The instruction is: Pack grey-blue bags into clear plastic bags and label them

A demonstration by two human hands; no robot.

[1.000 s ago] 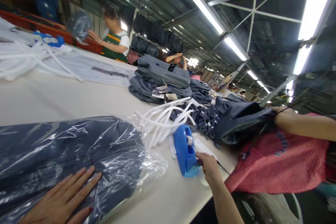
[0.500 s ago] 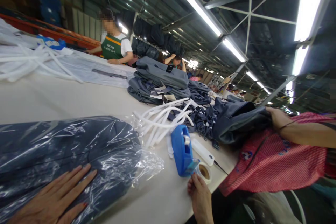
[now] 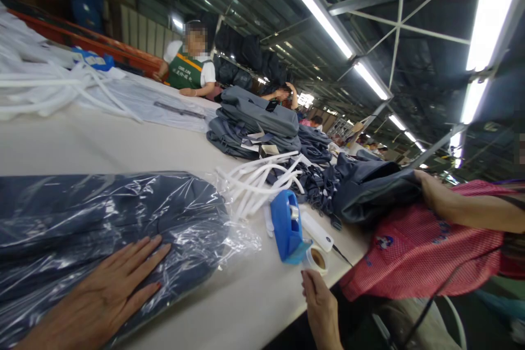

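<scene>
left hand (image 3: pixel 104 295) lay flat on near-left bagged cloth (image 3: pixel 74 219), fingers (image 3: pixel 148 266) extended. right hand (image 3: pixel 321 303) curled closed — contents unclear.

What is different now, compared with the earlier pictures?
The right hand moved back from the blue tape dispenser, toward the wearer; whether it holds tape is unclear. The coworker in the green apron no longer handles the plastic-covered bundle. The left hand stays flat on the wrapped bag.

A slate-blue bundle (image 3: pixel 102 213) in clear, creased plastic (image 3: pixel 241 238) lies flat under the left hand (image 3: pixel 104 292); a blue tape dispenser (image 3: pixel 280 227), loaded with a small roll (image 3: pixel 294 212), sits just beyond the right hand (image 3: pixel 321 303).
</scene>
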